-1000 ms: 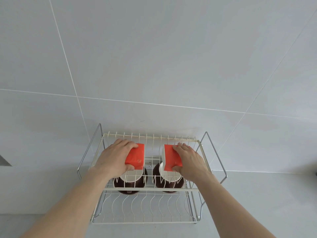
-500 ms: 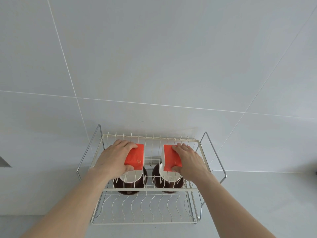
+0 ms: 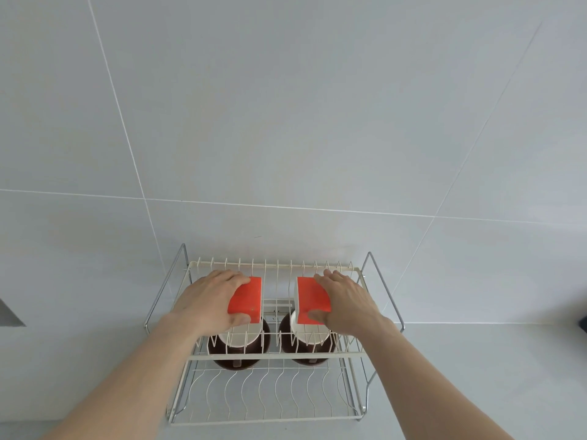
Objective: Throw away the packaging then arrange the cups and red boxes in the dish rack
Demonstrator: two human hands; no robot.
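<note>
A cream wire dish rack [image 3: 276,355] with two tiers stands against the tiled wall. My left hand [image 3: 211,298] grips a red box [image 3: 247,300] on the upper tier, left of centre. My right hand [image 3: 347,301] rests on a second red box [image 3: 309,300] to the right, its fingers looser and spread at the far end. Below the boxes, on the lower tier, stand two dark brown cups with white insides, the left cup [image 3: 236,344] and the right cup [image 3: 309,342], partly hidden by boxes and wires.
The rack sits on a pale grey counter [image 3: 476,376] in front of a white tiled wall [image 3: 286,122]. A dark object [image 3: 583,323] shows at the far right edge. A grey recess [image 3: 9,314] appears at the left edge.
Both hands stay on the red boxes on the upper tier. My right hand's fingers have spread slightly over its box. The view has shifted little.
</note>
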